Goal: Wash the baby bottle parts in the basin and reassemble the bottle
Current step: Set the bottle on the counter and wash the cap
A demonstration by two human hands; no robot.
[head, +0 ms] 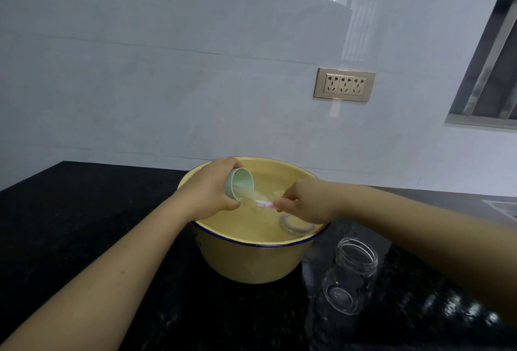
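A yellow enamel basin (pixel 251 261) with a blue rim holds water on the black counter. My left hand (pixel 209 188) grips a pale green cap (pixel 240 184), tilted with its open mouth toward me, over the water. My right hand (pixel 305 201) pinches a small brush with a pink and white handle (pixel 265 203) whose bristle end reaches into the cap. A ring-shaped collar (pixel 296 224) lies under the water near the basin's right side. The clear glass bottle body (pixel 349 278) stands open-mouthed on the counter to the right of the basin.
The black speckled counter (pixel 84 210) runs left and front of the basin and looks wet around the bottle. A white tiled wall with a triple socket (pixel 344 85) stands behind. A sink edge (pixel 503 208) shows at far right.
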